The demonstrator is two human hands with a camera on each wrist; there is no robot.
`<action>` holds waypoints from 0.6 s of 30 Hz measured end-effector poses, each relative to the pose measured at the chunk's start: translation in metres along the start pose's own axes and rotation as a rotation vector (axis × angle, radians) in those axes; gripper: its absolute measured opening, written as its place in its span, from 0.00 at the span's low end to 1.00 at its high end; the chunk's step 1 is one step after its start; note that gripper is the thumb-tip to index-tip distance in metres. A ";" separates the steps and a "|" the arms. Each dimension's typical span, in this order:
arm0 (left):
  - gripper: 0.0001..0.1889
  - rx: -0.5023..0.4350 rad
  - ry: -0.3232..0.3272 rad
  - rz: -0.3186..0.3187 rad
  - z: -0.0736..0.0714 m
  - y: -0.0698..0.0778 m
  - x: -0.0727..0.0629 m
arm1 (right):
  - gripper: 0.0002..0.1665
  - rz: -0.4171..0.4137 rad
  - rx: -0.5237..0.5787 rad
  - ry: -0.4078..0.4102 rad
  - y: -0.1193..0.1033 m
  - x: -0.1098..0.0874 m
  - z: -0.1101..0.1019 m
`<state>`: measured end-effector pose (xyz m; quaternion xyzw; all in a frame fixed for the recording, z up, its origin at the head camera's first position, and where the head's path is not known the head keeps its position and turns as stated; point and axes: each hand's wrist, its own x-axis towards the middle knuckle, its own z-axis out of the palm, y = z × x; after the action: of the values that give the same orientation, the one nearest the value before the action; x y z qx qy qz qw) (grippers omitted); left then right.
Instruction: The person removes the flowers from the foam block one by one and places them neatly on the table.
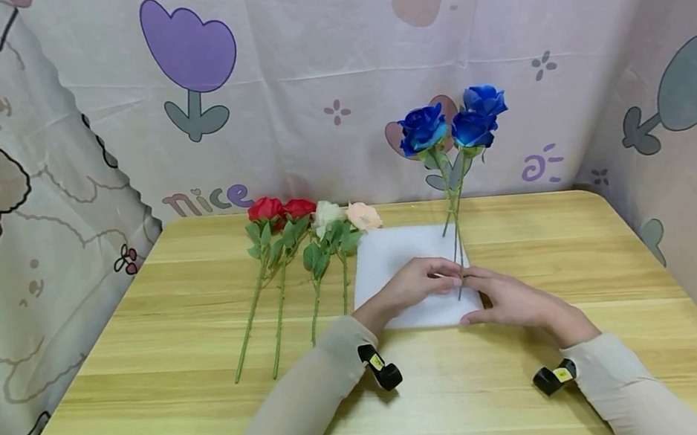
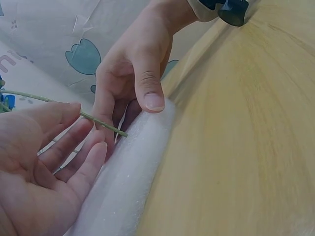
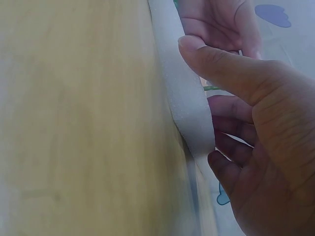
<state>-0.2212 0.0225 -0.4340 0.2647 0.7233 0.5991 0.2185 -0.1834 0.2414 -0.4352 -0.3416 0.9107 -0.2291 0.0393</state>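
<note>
Blue roses point(image 1: 476, 119) stand up over a white foam pad point(image 1: 394, 252), their thin green stems slanting down to my hands. My left hand point(image 1: 414, 285) pinches the stems near their lower ends. One stem point(image 2: 106, 124) crosses my left fingers in the left wrist view, its cut tip free above the pad's edge. Close on the right, my right hand point(image 1: 514, 298) rests its bent fingertips at the pad beside the stems. Its thumb point(image 3: 216, 61) lies over the pad's front edge. Whether my right fingers touch a stem is unclear.
Left of the pad lie red roses point(image 1: 266, 211), a white rose point(image 1: 326, 215) and a peach rose point(image 1: 362, 215), stems toward me. A printed cloth point(image 1: 310, 50) hangs behind the wooden table point(image 1: 170, 334).
</note>
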 end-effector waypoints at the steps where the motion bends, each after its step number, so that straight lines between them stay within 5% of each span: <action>1: 0.16 -0.002 0.000 -0.002 0.001 0.000 0.000 | 0.44 0.006 0.000 -0.001 0.000 0.000 0.000; 18: 0.10 -0.114 0.043 -0.018 0.011 0.001 0.003 | 0.44 0.011 -0.003 0.000 -0.001 -0.001 0.000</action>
<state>-0.2167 0.0327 -0.4346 0.2324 0.6949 0.6430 0.2229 -0.1821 0.2419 -0.4352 -0.3366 0.9129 -0.2275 0.0399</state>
